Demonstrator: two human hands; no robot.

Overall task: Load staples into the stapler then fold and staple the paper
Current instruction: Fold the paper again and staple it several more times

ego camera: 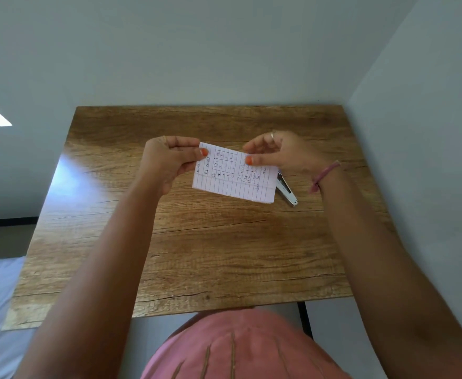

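A wooden table (pixel 197 242) fills the middle of the view, set into a corner with pale walls (pixel 224 50) behind it and to the right. At the near edge there's a pink garment (pixel 240 348) on the person's lap or body, and both bare forearms reach forward over the tabletop. The paper (pixel 232 176) is up off the table, held between both hands near the middle of the far half: lined, folded, with handwritten tables facing the camera, its layered edges showing at the near right corner. The left hand (pixel 167 160) pinches the paper's far left corner, thumb on top, fingers curled behind, closed tight on it. The right hand (pixel 282 153) pinches the far edge toward the right, thumb pressed on the sheet, the other fingers loosely bent above. Both thumbnails are orange. A ring sits on the right hand, and a pink band (pixel 324 176) circles the right wrist. The stapler (pixel 287 190) lies on the table just beyond the paper's right edge, partly hidden behind it, silver tip pointing near and right.
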